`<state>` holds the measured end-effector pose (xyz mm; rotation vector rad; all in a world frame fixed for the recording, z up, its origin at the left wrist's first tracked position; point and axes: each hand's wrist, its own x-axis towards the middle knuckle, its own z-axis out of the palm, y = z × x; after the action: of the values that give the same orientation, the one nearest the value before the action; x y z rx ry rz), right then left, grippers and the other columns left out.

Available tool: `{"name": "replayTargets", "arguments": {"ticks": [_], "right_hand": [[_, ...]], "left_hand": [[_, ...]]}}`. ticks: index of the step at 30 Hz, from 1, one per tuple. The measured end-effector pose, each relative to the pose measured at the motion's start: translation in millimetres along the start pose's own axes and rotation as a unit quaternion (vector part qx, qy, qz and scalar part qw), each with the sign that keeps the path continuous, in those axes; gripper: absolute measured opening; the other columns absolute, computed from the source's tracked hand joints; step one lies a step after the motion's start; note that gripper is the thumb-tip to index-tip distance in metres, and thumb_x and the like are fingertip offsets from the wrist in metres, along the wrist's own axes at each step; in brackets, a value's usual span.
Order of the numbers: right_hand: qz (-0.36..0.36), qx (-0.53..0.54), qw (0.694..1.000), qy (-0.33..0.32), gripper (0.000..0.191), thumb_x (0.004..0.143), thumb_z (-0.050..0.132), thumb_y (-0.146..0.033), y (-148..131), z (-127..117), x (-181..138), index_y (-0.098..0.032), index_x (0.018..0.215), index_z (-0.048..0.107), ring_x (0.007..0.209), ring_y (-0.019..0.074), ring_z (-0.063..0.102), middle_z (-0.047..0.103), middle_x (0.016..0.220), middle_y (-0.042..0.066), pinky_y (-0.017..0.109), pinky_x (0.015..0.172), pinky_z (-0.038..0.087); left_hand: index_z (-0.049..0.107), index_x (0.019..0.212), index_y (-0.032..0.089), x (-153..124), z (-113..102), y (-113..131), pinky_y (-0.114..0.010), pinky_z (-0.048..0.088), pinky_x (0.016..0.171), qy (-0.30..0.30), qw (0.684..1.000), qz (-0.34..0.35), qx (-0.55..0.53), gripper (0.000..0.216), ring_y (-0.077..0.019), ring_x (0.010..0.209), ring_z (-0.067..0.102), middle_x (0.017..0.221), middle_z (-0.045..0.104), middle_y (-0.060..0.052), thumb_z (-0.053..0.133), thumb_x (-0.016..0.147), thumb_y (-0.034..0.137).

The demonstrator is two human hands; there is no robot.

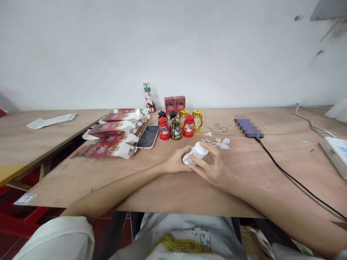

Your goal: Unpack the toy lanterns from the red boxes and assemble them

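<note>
A small white lantern (200, 150) with a clear middle lies tilted between my two hands, its round white end pointing up and to the right. My left hand (176, 161) is wrapped around its left end. The fingers of my right hand (212, 167) grip it from the right, with fingertips on the round end and the side. Just beyond the hands stand several finished-looking lanterns: red ones (188, 126), a bronze one (176, 129), gold ones (197, 120) and black-topped ones. Small white plastic pieces (224, 143) and button cells (208, 142) lie to the right.
Open red-and-white cartons (108, 146) lie at left beside a phone (148, 137). Two small red boxes (175, 104) and a packaged tool (149, 97) stand by the wall. Metal wire loops (218, 128), a blurred phone (248, 127) and its black cable (287, 174) are at right.
</note>
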<state>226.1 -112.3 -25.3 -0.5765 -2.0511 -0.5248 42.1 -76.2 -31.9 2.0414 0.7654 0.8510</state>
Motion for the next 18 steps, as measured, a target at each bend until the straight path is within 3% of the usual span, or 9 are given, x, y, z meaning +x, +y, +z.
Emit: {"name": "replayTargets", "arguments": {"ticks": [6,10,14,18], "right_hand": [[0.025,0.053,0.998,0.037,0.051,0.082,0.061,-0.018,9,4,-1,-0.025,0.128,0.039,0.123,0.0253,0.047,0.040,0.137,0.014,0.042,0.090,0.054],[0.060,0.044,0.993,0.091,0.033,0.079,0.063,-0.015,13,2,-1,-0.021,0.109,0.050,0.113,0.0248,0.053,0.055,0.118,0.012,0.043,0.087,0.052],[-0.011,0.013,0.999,0.031,0.015,0.080,0.061,-0.011,11,0,3,-0.019,0.090,0.054,0.087,0.0198,0.059,0.066,0.088,0.006,0.036,0.075,0.050],[-0.022,0.041,0.999,-0.002,0.009,0.085,0.054,-0.013,4,2,3,-0.018,0.092,0.051,0.082,0.0178,0.060,0.066,0.096,0.010,0.032,0.069,0.048]], "left_hand": [[0.057,0.093,0.012,-2,0,1,-0.027,0.046,0.073,0.068,0.997,-0.038,-0.030,0.041,-0.0176,0.082,0.058,0.091,0.064,-0.005,0.074,0.063,0.034],[0.058,0.101,0.012,-1,-2,0,-0.030,0.046,0.080,0.107,0.987,-0.095,-0.074,0.049,-0.0200,0.089,0.060,0.098,0.066,-0.007,0.075,0.060,0.034],[0.060,0.099,0.012,-3,-4,2,-0.033,0.046,0.085,0.151,0.972,-0.140,-0.115,0.050,-0.0217,0.091,0.060,0.098,0.067,-0.007,0.077,0.057,0.033],[0.060,0.095,0.012,-3,-5,2,-0.034,0.046,0.086,0.190,0.953,-0.165,-0.169,0.047,-0.0212,0.090,0.061,0.096,0.068,-0.008,0.075,0.059,0.037]]}}
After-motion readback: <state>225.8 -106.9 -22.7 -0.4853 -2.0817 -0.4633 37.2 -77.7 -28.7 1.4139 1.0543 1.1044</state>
